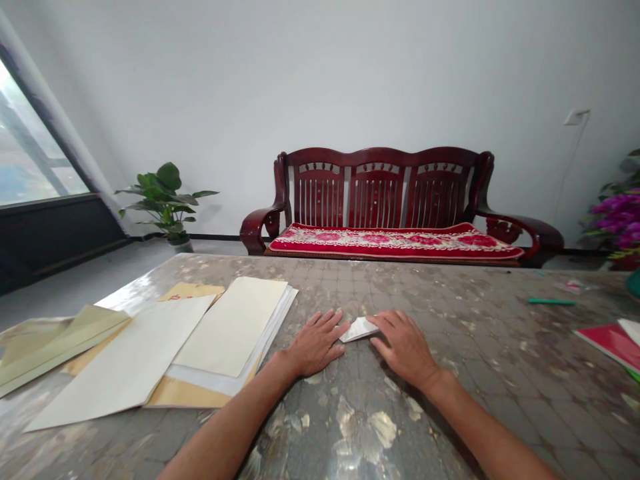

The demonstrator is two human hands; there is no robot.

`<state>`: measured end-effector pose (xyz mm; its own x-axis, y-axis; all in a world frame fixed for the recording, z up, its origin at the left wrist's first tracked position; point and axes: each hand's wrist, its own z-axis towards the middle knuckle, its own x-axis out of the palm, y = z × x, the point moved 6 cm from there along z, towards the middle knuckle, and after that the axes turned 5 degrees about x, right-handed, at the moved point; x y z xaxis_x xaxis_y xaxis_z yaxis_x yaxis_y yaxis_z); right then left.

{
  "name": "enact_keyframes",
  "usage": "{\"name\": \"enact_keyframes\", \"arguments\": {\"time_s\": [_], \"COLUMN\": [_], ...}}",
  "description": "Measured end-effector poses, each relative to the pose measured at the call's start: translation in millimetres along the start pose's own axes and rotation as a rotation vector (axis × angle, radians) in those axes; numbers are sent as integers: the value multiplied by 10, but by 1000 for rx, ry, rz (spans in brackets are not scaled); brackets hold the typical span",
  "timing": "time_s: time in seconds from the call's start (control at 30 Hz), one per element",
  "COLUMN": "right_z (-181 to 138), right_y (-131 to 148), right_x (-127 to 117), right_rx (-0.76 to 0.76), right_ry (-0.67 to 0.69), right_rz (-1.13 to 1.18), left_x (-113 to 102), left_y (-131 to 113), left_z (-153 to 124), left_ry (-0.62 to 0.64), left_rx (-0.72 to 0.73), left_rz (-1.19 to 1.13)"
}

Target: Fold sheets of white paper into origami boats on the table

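Observation:
A small piece of folded white paper (pixel 359 329) lies on the patterned tabletop (pixel 330 427) between my two hands. My left hand (pixel 316 341) rests flat on the table with its fingers stretched out, and its index fingertip touches the paper's left end. On the other side, my right hand (pixel 404 347) has its fingers bent over the paper's right end, with the thumb lying near the lower edge. Part of the paper is hidden beneath the right fingers.
To the left lie cream paper sheets (pixel 235 327), a long pale sheet (pixel 135 357), brown envelopes (pixel 193 393) and a folded olive sheet (pixel 60 347). On the right are a green pen (pixel 551 301) and a red booklet (pixel 611 345). A wooden bench (pixel 380 200) stands beyond the table.

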<state>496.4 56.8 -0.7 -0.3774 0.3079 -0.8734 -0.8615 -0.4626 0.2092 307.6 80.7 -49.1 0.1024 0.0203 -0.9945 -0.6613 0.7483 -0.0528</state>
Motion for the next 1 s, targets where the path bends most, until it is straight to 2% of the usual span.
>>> {"name": "enact_keyframes", "arguments": {"time_s": [0.13, 0.27, 0.4, 0.53, 0.8, 1.0], "right_z": [14, -4, -13, -4, 39, 81], "right_y": [-60, -113, -111, -105, -115, -139], "right_x": [202, 272, 274, 262, 265, 338], "right_rx": [-24, -10, -8, 11, 152, 303], "right_ry": [151, 162, 171, 176, 162, 156], "right_rz": [29, 44, 33, 38, 120, 111], "left_x": [-6, -57, -150, -155, -132, -127], "left_y": [9, -25, -147, -241, -239, -143], "left_z": [6, 52, 165, 273, 307, 322], "left_ry": [-21, -76, -169, -180, -212, -255], "left_rx": [-8, -54, -22, -10, -136, -312], "left_rz": [-21, -36, -121, -192, -253, -321]}}
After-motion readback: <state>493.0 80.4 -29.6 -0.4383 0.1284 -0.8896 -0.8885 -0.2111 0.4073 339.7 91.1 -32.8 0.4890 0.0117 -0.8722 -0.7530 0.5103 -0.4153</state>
